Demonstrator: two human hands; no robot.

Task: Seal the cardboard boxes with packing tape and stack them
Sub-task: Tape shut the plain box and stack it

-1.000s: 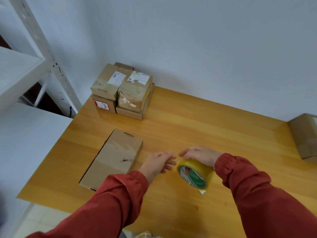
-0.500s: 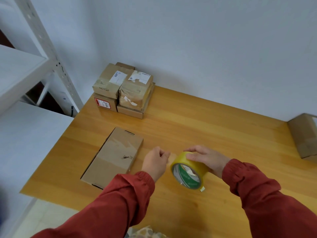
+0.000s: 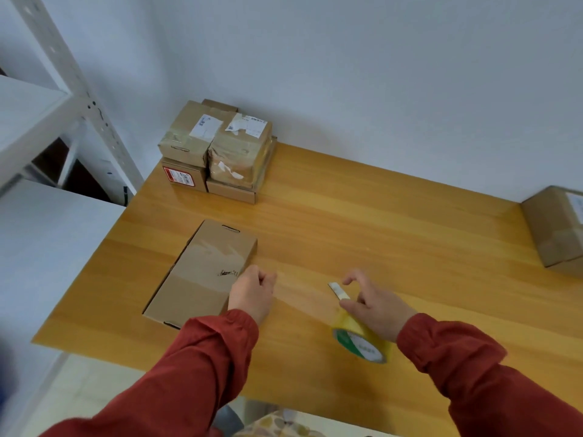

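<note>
Two hands stood apart: the left hand (image 3: pixel 252 291), fingers curled, seemingly pinched a tape strip (image 3: pixel 303 293) stretched from the tape roll (image 3: pixel 362 340) gripped in the right hand (image 3: pixel 377 305), likely for the cardboard box (image 3: pixel 202 272) beside the left. Beyond it, taped boxes (image 3: pixel 217 152) sat stacked on the wooden table (image 3: pixel 394 222) by the wall (image 3: pixel 378 74).

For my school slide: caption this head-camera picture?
Left hand curled by a box, right hand gripping a yellow tape roll.
</note>
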